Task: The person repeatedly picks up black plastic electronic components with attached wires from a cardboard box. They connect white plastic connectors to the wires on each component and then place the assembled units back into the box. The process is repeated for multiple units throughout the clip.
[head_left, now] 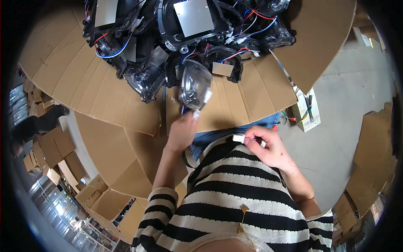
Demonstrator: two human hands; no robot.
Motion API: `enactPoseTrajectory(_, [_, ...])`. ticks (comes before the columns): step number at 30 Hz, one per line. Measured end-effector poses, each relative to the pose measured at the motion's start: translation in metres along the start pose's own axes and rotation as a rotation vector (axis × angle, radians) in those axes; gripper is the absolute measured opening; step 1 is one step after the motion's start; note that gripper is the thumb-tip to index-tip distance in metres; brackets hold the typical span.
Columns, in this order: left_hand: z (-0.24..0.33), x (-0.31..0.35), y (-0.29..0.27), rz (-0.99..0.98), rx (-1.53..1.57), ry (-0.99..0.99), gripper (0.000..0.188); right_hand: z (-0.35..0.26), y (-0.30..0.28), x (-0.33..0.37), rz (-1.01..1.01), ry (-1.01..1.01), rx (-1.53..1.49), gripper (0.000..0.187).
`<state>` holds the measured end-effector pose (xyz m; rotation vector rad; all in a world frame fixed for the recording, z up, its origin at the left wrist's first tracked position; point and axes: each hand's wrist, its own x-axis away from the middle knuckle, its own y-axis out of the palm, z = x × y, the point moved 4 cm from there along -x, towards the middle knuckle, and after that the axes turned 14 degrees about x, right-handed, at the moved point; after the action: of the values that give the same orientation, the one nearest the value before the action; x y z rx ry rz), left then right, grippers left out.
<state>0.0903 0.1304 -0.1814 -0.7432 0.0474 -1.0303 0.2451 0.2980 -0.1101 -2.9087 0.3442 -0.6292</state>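
My right hand (pixel 267 145) is closed in a pinch on a white plug connector (pixel 238 137), held in front of the striped shirt. Another bit of white shows by its fingers. My left hand (pixel 183 132) reaches over the near edge of the cardboard, fingers closed around a small white connector (pixel 196 114), slightly smeared by motion. Just beyond it, a second white connector (pixel 207 95) on a dark lead lies across a clear-lensed lamp unit (pixel 194 84). Whether my left fingers also touch the lamp cannot be told.
More black lamp units (pixel 193 21) with metal plates and coloured wires crowd the far cardboard surface (pixel 100 92). To the right, a white box (pixel 308 111) with wires and a dark tool stands low down. Open cartons (pixel 105 201) are at the lower left; a person's dark sleeve (pixel 37 122) shows at the left.
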Motion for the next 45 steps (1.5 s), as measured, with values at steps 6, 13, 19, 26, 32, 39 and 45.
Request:
enactPoseTrajectory(6, [-0.003, 0.001, 0.000, -0.120, 0.121, -0.157, 0.024, 0.015, 0.025, -0.020, -0.033, 0.029, 0.050, 0.008])
enactPoseTrajectory(13, [0.024, 0.004, 0.000, -0.052, -0.027, 0.208, 0.039, 0.013, 0.040, -0.039, -0.034, 0.001, 0.124, 0.009])
enactPoseTrajectory(19, [0.038, 0.001, 0.001, -0.050, -0.129, 0.305, 0.048, 0.013, 0.040, -0.041, -0.019, 0.034, 0.178, 0.008])
enactPoseTrajectory(26, [0.041, -0.001, 0.006, -0.054, -0.184, 0.284, 0.048, 0.009, 0.039, -0.042, 0.103, -0.016, 0.316, 0.007])
enactPoseTrajectory(32, [0.022, 0.002, 0.003, 0.026, 0.097, 0.146, 0.038, 0.015, 0.032, -0.040, 0.067, -0.011, 0.308, 0.007])
enactPoseTrajectory(39, [-0.006, 0.027, -0.007, -0.057, 0.548, -0.179, 0.020, 0.017, 0.017, -0.034, -0.064, 0.023, 0.151, 0.006])
enactPoseTrajectory(45, [0.012, 0.033, -0.004, -0.101, 0.540, -0.139, 0.017, 0.018, 0.032, -0.033, -0.156, 0.090, -0.015, 0.007])
